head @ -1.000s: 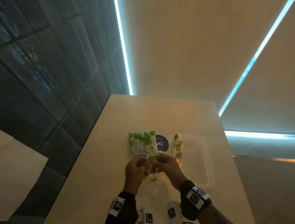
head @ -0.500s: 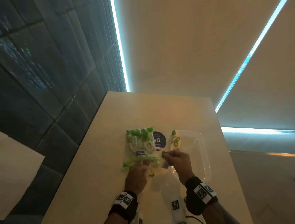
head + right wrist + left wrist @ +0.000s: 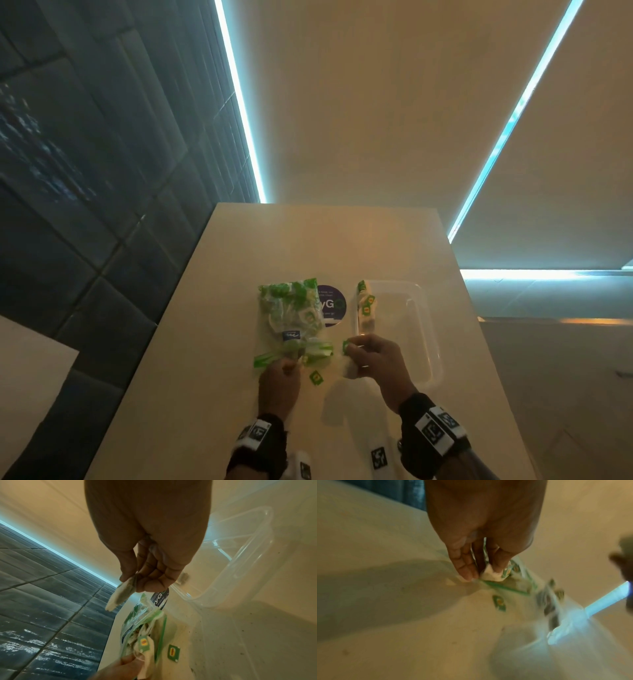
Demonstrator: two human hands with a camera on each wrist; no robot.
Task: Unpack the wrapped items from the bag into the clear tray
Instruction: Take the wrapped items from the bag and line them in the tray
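The clear zip bag (image 3: 291, 313) with green print lies on the table, its mouth toward me, with wrapped items inside. My left hand (image 3: 295, 364) is at that mouth; in the left wrist view the left hand (image 3: 485, 573) pinches a white wrapped item (image 3: 493, 573) there. My right hand (image 3: 351, 347) pinches another wrapped item (image 3: 120, 596) just above the near left corner of the clear tray (image 3: 424, 329). One or two wrapped items (image 3: 365, 305) lie along the tray's far left side.
A loose green tag (image 3: 317, 377) lies on the table between my hands. A round purple sticker (image 3: 334, 305) sits between bag and tray. The beige table (image 3: 308, 240) drops off to a dark tiled floor on the left.
My right hand has drawn a wrapped item out of the bag's mouth and carried it right, to the tray's near left corner. My left hand stayed at the bag's mouth.
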